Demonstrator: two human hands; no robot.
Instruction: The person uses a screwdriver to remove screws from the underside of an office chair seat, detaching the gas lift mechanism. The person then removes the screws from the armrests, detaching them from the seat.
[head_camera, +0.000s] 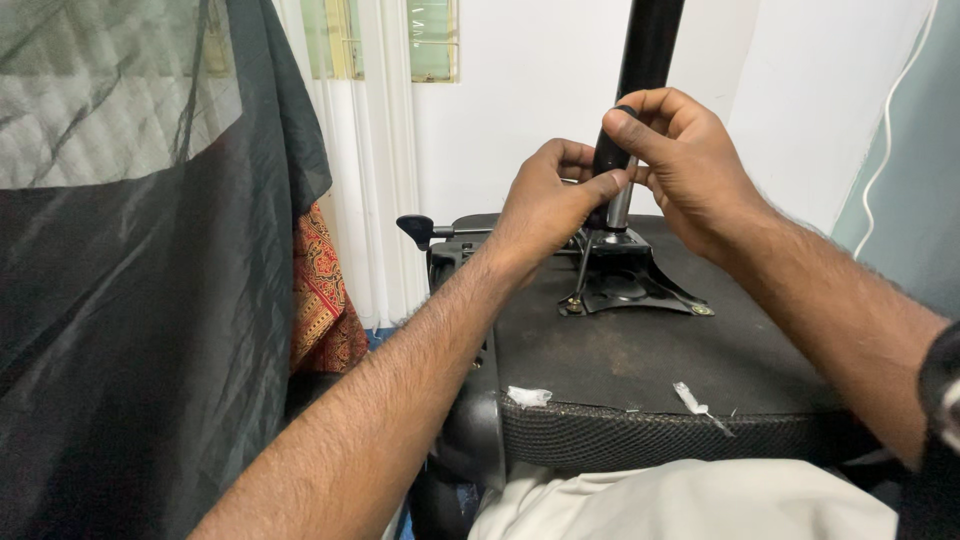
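Both hands are on the gas cylinder (622, 195) of an upturned office chair. The seat (620, 360) lies upside down across the lap, and the cylinder stands straight up out of the mount plate (635, 285) bolted to the seat's underside.

The left hand (545, 205) has its fingers (590, 188) curled around the narrow shiny part of the shaft, just above the plate. The right hand (690, 165) pinches the lower end of the black sleeve (612, 150), thumb on the near side, other fingers wrapped behind. So both are closed and gripping the cylinder, one just above the other.

If it were me, I'd keep the lower hand tight against the plate so the shaft can't wobble, and work the sleeve with short twists instead of yanking. That chrome looks slick, probably a bit greasy, so a full wrap beats fingertips. I'd also pin the seat with my legs, since it's only resting there.

Materials: the plate is black stamped steel with brass-coloured bolts at the corners. The seat bottom is a dusty, scuffed flat black board with a coarse mesh edge (650, 440), and a couple of white scraps (528, 396) are stuck on it. A black lever (418, 228) with a paddle tip sticks out on the left.
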